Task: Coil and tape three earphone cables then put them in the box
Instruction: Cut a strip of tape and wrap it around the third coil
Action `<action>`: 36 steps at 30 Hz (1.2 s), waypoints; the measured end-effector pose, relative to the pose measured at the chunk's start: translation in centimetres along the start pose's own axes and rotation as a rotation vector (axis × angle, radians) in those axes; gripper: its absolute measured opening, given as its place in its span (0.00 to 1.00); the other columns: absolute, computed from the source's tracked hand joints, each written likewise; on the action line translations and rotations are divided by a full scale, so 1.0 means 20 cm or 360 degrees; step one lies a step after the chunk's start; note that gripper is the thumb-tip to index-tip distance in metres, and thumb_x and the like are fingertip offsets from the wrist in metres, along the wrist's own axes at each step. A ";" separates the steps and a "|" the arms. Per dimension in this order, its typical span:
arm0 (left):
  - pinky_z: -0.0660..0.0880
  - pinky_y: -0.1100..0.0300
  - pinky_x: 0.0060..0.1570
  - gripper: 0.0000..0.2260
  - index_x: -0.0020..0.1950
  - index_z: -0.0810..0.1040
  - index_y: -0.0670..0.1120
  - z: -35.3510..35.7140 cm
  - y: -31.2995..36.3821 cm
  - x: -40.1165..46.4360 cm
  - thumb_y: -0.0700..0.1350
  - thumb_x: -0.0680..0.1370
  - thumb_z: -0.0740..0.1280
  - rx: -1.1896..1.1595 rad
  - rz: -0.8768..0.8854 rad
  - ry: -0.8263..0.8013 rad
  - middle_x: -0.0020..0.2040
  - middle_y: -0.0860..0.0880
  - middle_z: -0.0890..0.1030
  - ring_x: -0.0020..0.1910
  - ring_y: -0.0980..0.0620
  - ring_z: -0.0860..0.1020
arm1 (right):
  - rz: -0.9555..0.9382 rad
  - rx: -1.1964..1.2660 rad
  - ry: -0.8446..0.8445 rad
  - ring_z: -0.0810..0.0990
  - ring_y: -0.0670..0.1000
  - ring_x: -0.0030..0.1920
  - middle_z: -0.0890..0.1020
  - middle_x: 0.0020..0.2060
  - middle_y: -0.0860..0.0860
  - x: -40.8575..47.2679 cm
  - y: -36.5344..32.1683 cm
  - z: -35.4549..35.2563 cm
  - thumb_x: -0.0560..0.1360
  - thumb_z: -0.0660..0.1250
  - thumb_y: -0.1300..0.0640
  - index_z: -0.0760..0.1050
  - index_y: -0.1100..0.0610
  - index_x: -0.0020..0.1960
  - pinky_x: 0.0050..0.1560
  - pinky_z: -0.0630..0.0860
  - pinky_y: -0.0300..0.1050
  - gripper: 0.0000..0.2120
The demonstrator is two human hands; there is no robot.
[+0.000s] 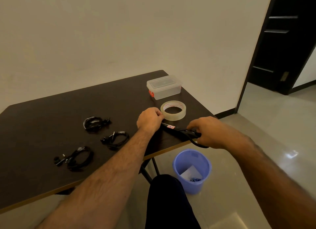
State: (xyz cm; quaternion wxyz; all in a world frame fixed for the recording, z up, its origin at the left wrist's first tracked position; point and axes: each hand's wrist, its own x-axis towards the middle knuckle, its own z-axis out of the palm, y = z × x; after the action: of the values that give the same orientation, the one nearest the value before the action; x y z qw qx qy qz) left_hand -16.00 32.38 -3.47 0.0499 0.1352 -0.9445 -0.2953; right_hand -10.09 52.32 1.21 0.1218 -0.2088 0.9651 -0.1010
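One knee (168, 196) in dark cloth nearest, low in the head view. Just beyond it on the pale floor, a blue bin (192, 170) with a white scrap and something dark inside, beside the edge of the table (42, 126).

On the dark tabletop, three black earphone cables, each coiled and lying apart from the others, all left of the hands. Closest, the nearest earphone coil (80, 158), earbuds to its left. Further in and to the right, the middle earphone coil (116, 139). Beyond that, the far earphone coil (95, 123), with a pale glint across it; tape or mere reflection, cannot tell.

At the table's right edge, the right hand (211, 133), fingers curled round the black handles of the scissors (181, 132), one handle loop hanging past the edge of the table. Blades flat on the tabletop, pointing toward the other hand, a small red and white label near the tip.

Slightly further in, the left hand (149, 120), knuckles up, fingers tucked under and pinching at the near left side of the tape roll (173, 110). Fingertips themselves hidden, so no telling how much tape between them. Roll clear, lying flat, red lettering inside the core.

Behind the roll, near the far corner, the box (164, 87): clear plastic, lid on, orange latch on its left end, well apart from all three coils.

Furthest, a plain wall (119, 32) and, at the right, a dark door (287, 40).
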 end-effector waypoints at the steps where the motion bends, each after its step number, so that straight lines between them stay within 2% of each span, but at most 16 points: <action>1: 0.71 0.59 0.41 0.01 0.49 0.79 0.54 0.00 0.00 0.00 0.50 0.79 0.68 -0.0015 0.0004 -0.0010 0.47 0.54 0.80 0.47 0.56 0.77 | -0.0006 0.0040 -0.0007 0.78 0.50 0.58 0.79 0.60 0.53 -0.01 0.01 -0.02 0.76 0.69 0.61 0.74 0.53 0.67 0.60 0.75 0.44 0.20; 3: 0.71 0.58 0.42 0.01 0.49 0.79 0.54 0.00 -0.01 0.00 0.50 0.79 0.68 -0.0032 0.0011 -0.0022 0.47 0.54 0.80 0.48 0.56 0.77 | -0.0010 0.0119 -0.0019 0.78 0.48 0.54 0.80 0.57 0.52 -0.05 0.03 -0.05 0.76 0.69 0.63 0.72 0.53 0.69 0.57 0.75 0.42 0.22; 6: 0.71 0.57 0.44 0.02 0.49 0.80 0.53 -0.01 -0.02 0.01 0.50 0.79 0.69 -0.0063 0.0010 -0.0044 0.48 0.53 0.80 0.49 0.55 0.77 | -0.0025 0.0262 -0.0039 0.79 0.45 0.41 0.79 0.41 0.47 -0.09 0.07 -0.11 0.76 0.69 0.62 0.71 0.52 0.70 0.44 0.76 0.35 0.24; 8: 0.72 0.57 0.45 0.03 0.50 0.81 0.52 -0.02 -0.03 0.01 0.49 0.78 0.69 -0.0106 -0.0019 -0.0082 0.48 0.53 0.81 0.49 0.55 0.77 | -0.0028 0.0361 -0.0060 0.80 0.46 0.38 0.80 0.37 0.47 -0.11 0.10 -0.15 0.76 0.71 0.62 0.71 0.51 0.69 0.39 0.76 0.35 0.24; 12: 0.73 0.57 0.45 0.03 0.49 0.81 0.52 -0.04 -0.02 0.01 0.50 0.78 0.70 -0.0149 -0.0053 -0.0121 0.47 0.53 0.81 0.48 0.55 0.77 | -0.0087 0.0590 0.0052 0.83 0.47 0.39 0.83 0.41 0.48 -0.13 0.09 -0.22 0.72 0.75 0.58 0.73 0.49 0.67 0.39 0.78 0.36 0.25; 17: 0.71 0.59 0.42 0.04 0.51 0.80 0.53 -0.02 -0.02 -0.03 0.51 0.79 0.68 -0.0107 -0.0010 -0.0038 0.48 0.54 0.80 0.48 0.56 0.76 | -0.0159 0.0809 0.0479 0.80 0.46 0.42 0.79 0.40 0.47 0.08 -0.05 -0.13 0.70 0.77 0.51 0.72 0.54 0.70 0.45 0.77 0.39 0.31; 19: 0.71 0.60 0.42 0.04 0.51 0.79 0.53 -0.02 -0.02 -0.04 0.51 0.79 0.68 -0.0110 -0.0004 -0.0029 0.48 0.54 0.79 0.47 0.57 0.76 | -0.0093 0.0959 0.0694 0.81 0.49 0.47 0.81 0.44 0.48 0.20 -0.08 -0.08 0.71 0.76 0.50 0.73 0.55 0.67 0.49 0.77 0.41 0.27; 21: 0.73 0.59 0.44 0.03 0.50 0.79 0.54 -0.02 -0.02 -0.04 0.51 0.79 0.68 -0.0109 0.0003 -0.0026 0.47 0.55 0.80 0.47 0.57 0.77 | -0.0040 0.1069 0.0852 0.81 0.52 0.56 0.82 0.52 0.51 0.29 -0.08 -0.04 0.74 0.74 0.51 0.74 0.53 0.65 0.55 0.75 0.43 0.22; 23: 0.74 0.57 0.46 0.03 0.51 0.79 0.54 -0.02 -0.02 -0.04 0.51 0.79 0.68 -0.0113 -0.0003 -0.0019 0.46 0.56 0.79 0.47 0.57 0.76 | -0.0050 0.1015 0.0821 0.80 0.53 0.60 0.82 0.58 0.53 0.35 -0.05 -0.02 0.74 0.74 0.55 0.73 0.52 0.68 0.58 0.74 0.45 0.24; 27: 0.70 0.58 0.43 0.04 0.52 0.80 0.54 -0.03 -0.03 -0.03 0.51 0.80 0.66 -0.0084 -0.0009 0.0032 0.44 0.57 0.77 0.46 0.57 0.74 | -0.0009 0.0508 0.0532 0.78 0.54 0.64 0.79 0.64 0.54 0.42 0.00 0.01 0.74 0.73 0.58 0.67 0.50 0.74 0.65 0.73 0.49 0.31; 31: 0.70 0.57 0.43 0.04 0.52 0.79 0.54 -0.03 -0.02 -0.04 0.50 0.81 0.66 -0.0069 -0.0032 0.0043 0.44 0.56 0.77 0.46 0.56 0.74 | 0.0035 0.0348 0.0530 0.79 0.53 0.61 0.81 0.61 0.53 0.45 0.01 0.04 0.75 0.72 0.57 0.71 0.52 0.70 0.63 0.74 0.48 0.24; 36: 0.70 0.57 0.42 0.03 0.46 0.77 0.55 -0.07 -0.03 -0.06 0.48 0.80 0.67 -0.0124 -0.0097 0.0010 0.46 0.54 0.78 0.47 0.54 0.75 | 0.0087 0.0343 0.0616 0.80 0.53 0.58 0.82 0.58 0.53 0.47 -0.01 0.05 0.74 0.73 0.54 0.73 0.52 0.68 0.60 0.75 0.50 0.23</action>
State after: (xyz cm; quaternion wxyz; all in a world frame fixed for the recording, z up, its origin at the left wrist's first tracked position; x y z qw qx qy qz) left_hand -14.47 31.54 -2.73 0.0492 0.1628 -0.9275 -0.3329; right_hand -18.00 47.94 -1.45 -0.0413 -0.1450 0.9594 -0.2384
